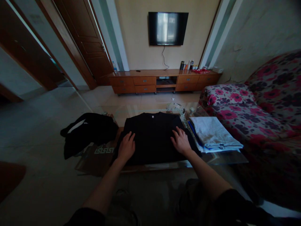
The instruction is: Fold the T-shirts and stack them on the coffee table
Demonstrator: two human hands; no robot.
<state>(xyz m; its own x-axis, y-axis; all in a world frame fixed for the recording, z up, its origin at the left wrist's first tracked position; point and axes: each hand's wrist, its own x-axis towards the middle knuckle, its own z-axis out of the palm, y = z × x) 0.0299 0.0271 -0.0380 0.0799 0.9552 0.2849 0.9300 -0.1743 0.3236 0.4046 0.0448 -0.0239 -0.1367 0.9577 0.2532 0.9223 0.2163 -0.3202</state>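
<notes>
Clock centred on the shirt. Far nine o'clock: black garment heap (94,131), loose and rumpled, on the glass coffee table (104,150); I'd leave a gap so its folds don't catch. Nearer, between eight and nine: my left hand (127,146), palm down, fingers loosely spread, gripping nothing, resting on the shirt's left part. Middle: black T-shirt (152,141), laid out flat on the table, neckline at twelve with a small white neck label (152,116), near edge at six by the table's near edge.

Step in hand looks like smoothing. To do it well, I'd want light, equal pressure from both palms, strokes outward from the middle, label as centre mark, sleeves flat. Dark on dark, so creases hard to judge; feel matters more than sight.

Three o'clock: my right hand (181,141), also palm down, fingers apart, nothing pinched, on the shirt's right part. Just beyond: folded clothes stack (215,133), pale item on top; outward strokes should stop short of it. Two o'clock, farther: floral sofa (225,100).
</notes>
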